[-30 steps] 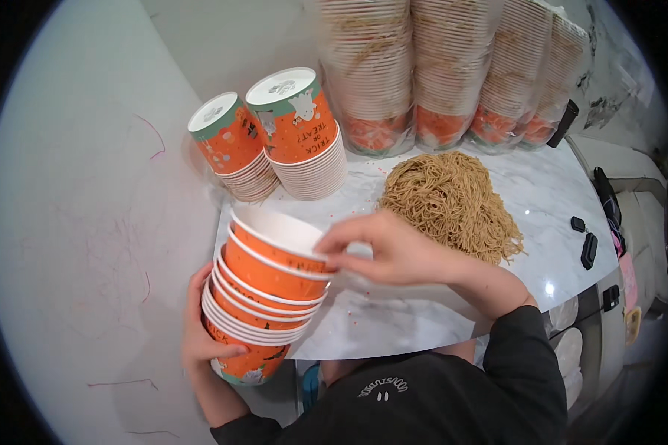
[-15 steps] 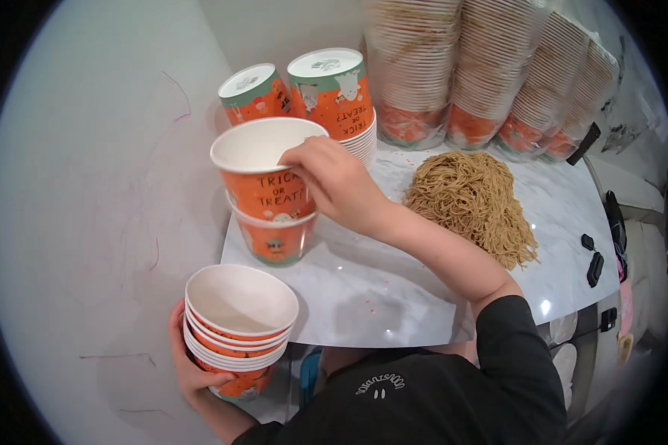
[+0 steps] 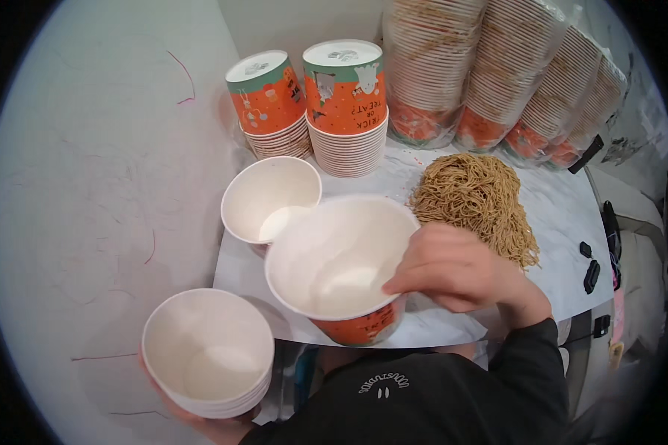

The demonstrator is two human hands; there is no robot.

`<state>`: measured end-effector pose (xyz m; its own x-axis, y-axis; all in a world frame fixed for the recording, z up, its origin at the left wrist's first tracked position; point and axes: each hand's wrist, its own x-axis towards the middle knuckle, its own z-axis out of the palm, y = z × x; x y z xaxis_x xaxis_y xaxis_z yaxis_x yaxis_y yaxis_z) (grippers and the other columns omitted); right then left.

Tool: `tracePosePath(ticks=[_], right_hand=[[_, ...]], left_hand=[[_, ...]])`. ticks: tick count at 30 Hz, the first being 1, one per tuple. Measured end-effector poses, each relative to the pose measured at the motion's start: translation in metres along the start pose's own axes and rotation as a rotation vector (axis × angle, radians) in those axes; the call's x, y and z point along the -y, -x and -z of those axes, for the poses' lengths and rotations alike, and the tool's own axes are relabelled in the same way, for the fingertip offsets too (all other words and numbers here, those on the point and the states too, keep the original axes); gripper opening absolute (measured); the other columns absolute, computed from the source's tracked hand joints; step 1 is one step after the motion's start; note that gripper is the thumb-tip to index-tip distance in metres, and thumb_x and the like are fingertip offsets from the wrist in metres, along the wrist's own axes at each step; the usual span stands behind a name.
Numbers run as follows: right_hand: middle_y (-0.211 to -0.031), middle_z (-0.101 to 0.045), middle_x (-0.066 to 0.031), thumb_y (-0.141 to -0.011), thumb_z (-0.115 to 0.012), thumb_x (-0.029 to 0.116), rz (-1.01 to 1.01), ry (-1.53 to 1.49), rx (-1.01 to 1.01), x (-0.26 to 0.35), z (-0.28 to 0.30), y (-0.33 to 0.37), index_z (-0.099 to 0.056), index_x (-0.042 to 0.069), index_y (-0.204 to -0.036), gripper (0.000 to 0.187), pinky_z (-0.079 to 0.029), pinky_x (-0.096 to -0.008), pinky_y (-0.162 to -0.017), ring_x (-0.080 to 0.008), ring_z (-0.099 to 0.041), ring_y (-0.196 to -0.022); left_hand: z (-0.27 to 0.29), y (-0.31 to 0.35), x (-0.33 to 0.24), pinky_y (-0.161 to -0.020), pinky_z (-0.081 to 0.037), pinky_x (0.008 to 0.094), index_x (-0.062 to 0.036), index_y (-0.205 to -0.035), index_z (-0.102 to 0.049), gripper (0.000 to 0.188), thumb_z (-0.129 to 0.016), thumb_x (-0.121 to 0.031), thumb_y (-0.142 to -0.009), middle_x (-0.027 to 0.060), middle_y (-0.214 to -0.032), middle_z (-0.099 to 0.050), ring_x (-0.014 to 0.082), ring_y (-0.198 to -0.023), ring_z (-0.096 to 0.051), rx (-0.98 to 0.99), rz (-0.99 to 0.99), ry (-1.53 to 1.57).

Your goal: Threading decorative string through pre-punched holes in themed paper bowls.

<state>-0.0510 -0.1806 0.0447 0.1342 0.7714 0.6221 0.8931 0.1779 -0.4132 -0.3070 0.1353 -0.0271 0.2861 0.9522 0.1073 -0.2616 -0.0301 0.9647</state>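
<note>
My right hand [image 3: 453, 268] grips the rim of an orange paper cup [image 3: 341, 267], white inside, held upright just above the white table [image 3: 557, 215] near its front edge. Just behind it on the table stands another empty paper cup [image 3: 271, 199]. My left hand [image 3: 215, 426] holds a short stack of nested cups [image 3: 208, 354] from below, off the table's left front corner; only its fingers show under the stack.
Two upside-down stacks of orange cups [image 3: 304, 111] stand at the back left. Tall bagged stacks of cups [image 3: 497, 74] lean along the back. A heap of dry brown noodles [image 3: 475, 200] lies to the right. Small black objects [image 3: 590, 271] sit at the right edge.
My right hand has carried the single cup from over the standing cup down and forward toward me. The stack in my left hand has stayed low at the left.
</note>
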Motion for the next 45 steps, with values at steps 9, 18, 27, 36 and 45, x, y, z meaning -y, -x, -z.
tracePosePath(ticks=[9, 18, 27, 36, 45], right_hand=[[-0.119, -0.065, -0.0143, -0.092, -0.069, 0.017, 0.079, 0.241, 0.157, -0.069, -0.106, -0.02, -0.063, 0.005, -0.128, 0.039, -0.054, -0.0392, -0.088, -0.0295, -0.065, -0.106], [-0.116, -0.067, -0.014, -0.099, -0.062, 0.028, 0.227, -0.239, 0.267, 0.015, -0.083, -0.001, -0.057, 0.0, -0.132, 0.044, -0.027, -0.0527, -0.123, -0.0296, -0.067, -0.106], [-0.093, -0.063, -0.0067, -0.092, -0.067, 0.011, 0.083, -0.156, 0.08, 0.029, -0.033, 0.036, -0.064, 0.004, -0.107, 0.018, -0.043, -0.0476, -0.111, -0.024, -0.064, -0.088], [-0.111, -0.06, -0.0143, -0.091, -0.057, -0.013, -0.153, 0.008, -0.751, -0.002, 0.037, 0.06, -0.053, 0.001, -0.107, 0.022, -0.048, -0.039, -0.096, -0.026, -0.061, -0.102], [-0.102, -0.063, -0.0127, -0.08, -0.069, 0.001, 0.011, 0.352, -0.223, -0.09, -0.023, 0.056, -0.06, 0.005, -0.104, 0.026, -0.053, -0.0473, -0.098, -0.0349, -0.064, -0.101]], left_hand=[[-0.05, 0.045, -0.01, -0.112, -0.044, 0.049, -0.0007, -0.153, -0.036, 0.113, -0.076, -0.067, -0.07, 0.0191, -0.142, -0.053, 0.0333, -0.132, -0.053, 0.051, -0.008, 0.106], [-0.031, 0.001, 0.003, -0.107, -0.047, 0.0477, 0.0008, -0.148, -0.037, 0.129, -0.092, -0.062, -0.051, 0.0194, -0.14, -0.056, 0.0339, -0.129, -0.056, 0.766, -0.076, -0.027], [-0.068, 0.011, 0.011, -0.115, -0.038, 0.0417, 0.0023, -0.151, -0.034, 0.149, -0.104, -0.03, -0.023, 0.0177, -0.144, -0.053, 0.0312, -0.133, -0.052, 0.993, 0.342, 0.15], [-0.092, -0.01, 0.023, -0.117, -0.034, 0.0411, 0.0012, -0.153, -0.032, 0.134, -0.102, -0.035, -0.045, 0.0154, -0.149, -0.046, 0.0273, -0.139, -0.045, 1.506, 0.226, -0.091], [-0.099, -0.004, 0.024, -0.116, -0.037, 0.0407, 0.001, -0.151, -0.034, 0.13, -0.102, -0.034, -0.046, 0.0152, -0.146, -0.048, 0.0269, -0.136, -0.048, 1.474, 0.269, -0.07]])
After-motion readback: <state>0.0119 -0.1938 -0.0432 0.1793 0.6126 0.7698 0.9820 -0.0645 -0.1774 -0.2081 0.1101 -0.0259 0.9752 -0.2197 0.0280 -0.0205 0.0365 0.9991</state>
